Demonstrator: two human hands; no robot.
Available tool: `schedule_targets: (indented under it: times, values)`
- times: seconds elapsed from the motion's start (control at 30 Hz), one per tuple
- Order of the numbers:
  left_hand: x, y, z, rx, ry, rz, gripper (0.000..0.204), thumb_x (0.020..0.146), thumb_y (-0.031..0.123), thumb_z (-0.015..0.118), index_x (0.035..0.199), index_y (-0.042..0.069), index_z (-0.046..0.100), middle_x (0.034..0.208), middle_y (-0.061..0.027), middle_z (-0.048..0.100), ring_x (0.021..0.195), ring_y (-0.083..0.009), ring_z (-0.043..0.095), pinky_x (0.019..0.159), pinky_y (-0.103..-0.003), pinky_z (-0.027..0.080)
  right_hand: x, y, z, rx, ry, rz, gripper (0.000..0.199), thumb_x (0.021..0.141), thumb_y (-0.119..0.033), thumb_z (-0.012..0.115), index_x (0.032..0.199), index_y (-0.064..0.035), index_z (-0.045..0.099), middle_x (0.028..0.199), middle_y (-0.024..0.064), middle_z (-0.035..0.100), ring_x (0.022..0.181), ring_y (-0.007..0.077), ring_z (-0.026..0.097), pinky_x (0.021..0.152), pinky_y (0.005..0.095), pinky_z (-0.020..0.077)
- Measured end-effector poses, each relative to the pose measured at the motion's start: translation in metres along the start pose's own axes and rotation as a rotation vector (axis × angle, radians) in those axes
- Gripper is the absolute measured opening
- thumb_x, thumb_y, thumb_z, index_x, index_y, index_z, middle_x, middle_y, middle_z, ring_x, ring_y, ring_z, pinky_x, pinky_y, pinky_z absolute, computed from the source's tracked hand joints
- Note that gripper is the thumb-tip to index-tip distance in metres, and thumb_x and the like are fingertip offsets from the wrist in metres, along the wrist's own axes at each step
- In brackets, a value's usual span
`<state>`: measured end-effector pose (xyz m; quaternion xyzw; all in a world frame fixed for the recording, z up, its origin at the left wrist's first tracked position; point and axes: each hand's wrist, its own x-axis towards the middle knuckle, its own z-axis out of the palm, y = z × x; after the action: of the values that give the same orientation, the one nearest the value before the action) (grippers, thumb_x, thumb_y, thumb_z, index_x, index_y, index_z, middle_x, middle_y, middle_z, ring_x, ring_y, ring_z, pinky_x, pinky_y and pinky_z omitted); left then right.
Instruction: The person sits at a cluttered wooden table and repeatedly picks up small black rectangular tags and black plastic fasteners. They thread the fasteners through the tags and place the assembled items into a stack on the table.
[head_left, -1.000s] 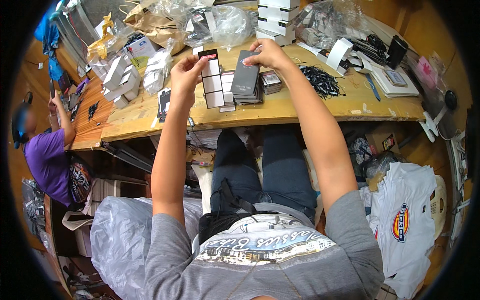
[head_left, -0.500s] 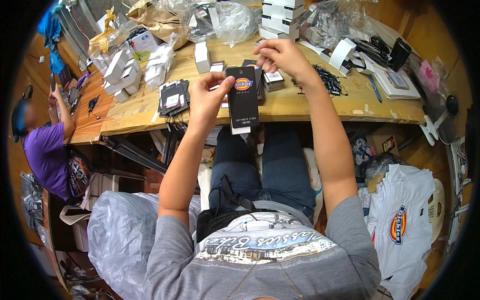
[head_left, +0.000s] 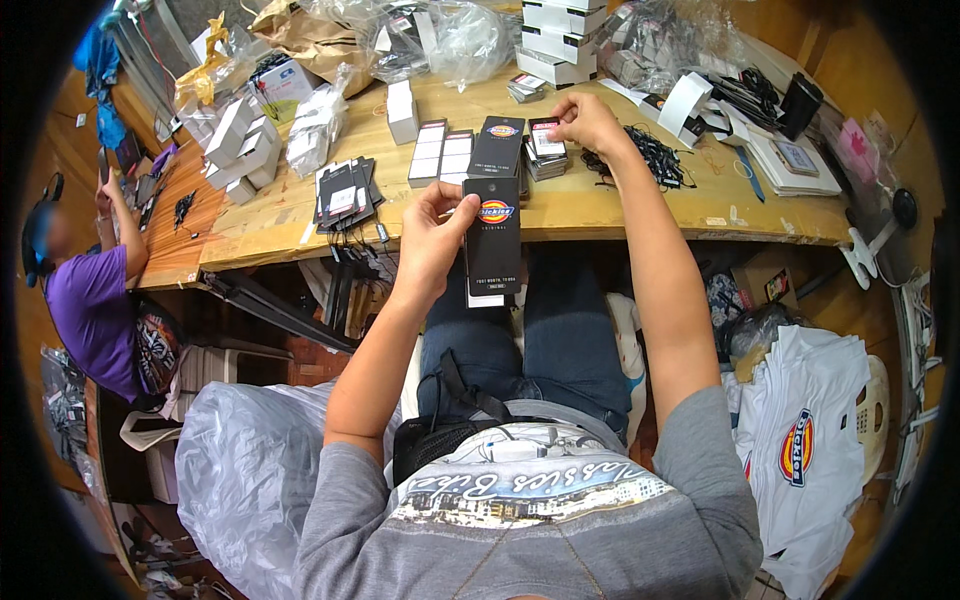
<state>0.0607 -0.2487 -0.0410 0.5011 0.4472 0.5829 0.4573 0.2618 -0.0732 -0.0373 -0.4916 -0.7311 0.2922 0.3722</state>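
Observation:
In my left hand [head_left: 436, 238] is a black hang tag [head_left: 493, 255] with a coloured logo, pinched near its upper left edge; a white strip [head_left: 485, 300] shows below its lower end. My right hand [head_left: 588, 122] has its fingertips closed at the edge of a small white-and-black card [head_left: 546, 136] on top of a short card stack [head_left: 545, 165]. Beside that stack lies a pile of black hang tags [head_left: 497, 147]. Two rows of white-labelled cards [head_left: 427, 155] are left of the pile.
Strung black tags [head_left: 347, 192] lie at the table's left front edge. White boxes [head_left: 403, 112] stand farther back. A heap of black cords [head_left: 655, 160] lies right of my right hand. A person in purple [head_left: 95, 310] sits at the left. White shirts [head_left: 805, 440] hang at the lower right.
My left hand has lowered the black hang tag toward my lap. My right hand has moved right and down onto the short card stack, uncovering the table behind.

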Motion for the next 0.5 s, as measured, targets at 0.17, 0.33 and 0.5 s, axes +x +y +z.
schedule_targets:
  times: [0.17, 0.33, 0.5]
  values:
    - [-0.004, -0.003, 0.004, -0.035, 0.014, -0.022, 0.010, 0.077, 0.010, 0.055, 0.079, 0.003, 0.049, 0.070, -0.0013, 0.054, 0.057, -0.0027, 0.044, 0.047, -0.016, 0.032, -0.011, -0.015, -0.004, 0.266, -0.050, 0.139, 0.027, 0.063, 0.000, 0.066, 0.085, 0.0016, 0.050, 0.068, 0.0050, 0.053, 0.060, 0.0101, 0.051, 0.047, 0.0197, 0.0420]
    - [-0.004, -0.012, 0.002, -0.027, 0.033, 0.028, 0.010, 0.078, 0.010, 0.053, 0.079, 0.004, 0.046, 0.065, 0.0016, 0.051, 0.051, -0.0009, 0.040, 0.043, -0.016, 0.029, -0.041, -0.029, -0.014, 0.540, -0.006, 0.013, 0.019, 0.065, 0.000, 0.063, 0.081, -0.0026, 0.053, 0.070, 0.0045, 0.054, 0.060, 0.0094, 0.052, 0.051, 0.0194, 0.0426]
    - [-0.013, -0.018, 0.013, -0.088, 0.001, -0.001, 0.010, 0.079, 0.011, 0.053, 0.078, 0.005, 0.044, 0.061, 0.0031, 0.050, 0.050, -0.0006, 0.038, 0.042, -0.016, 0.027, -0.115, -0.053, 0.026, 0.566, -0.105, -0.087, 0.021, 0.063, 0.000, 0.065, 0.081, -0.0022, 0.054, 0.070, 0.0004, 0.050, 0.058, 0.0052, 0.048, 0.050, 0.0174, 0.0395]
